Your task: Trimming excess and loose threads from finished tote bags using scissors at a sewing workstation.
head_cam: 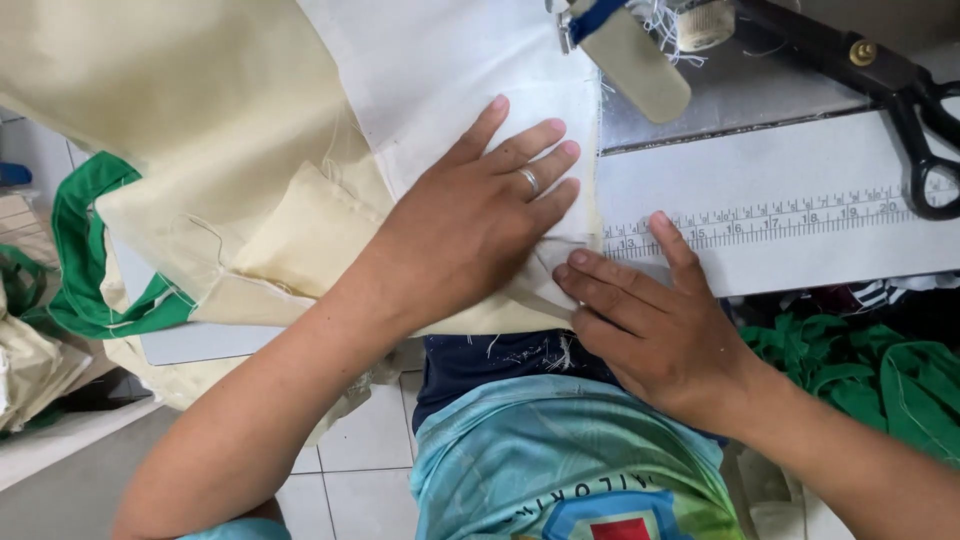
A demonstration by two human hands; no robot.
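Head view: looking down on a grey sewing table [800, 255] with a printed ruler strip, over a white tiled floor [360, 450]. One white cloth [450, 70], one cream bag [200, 110] with green straps, one pair of black scissors [880, 70], one green fabric heap [880, 375]. Cloth running long from the near edge away toward the machine foot. Left hand [480, 225] pressed flat, fingers spread, on the cloth. Right hand [650, 320] flat too, fingertips pinning the cloth's near corner.
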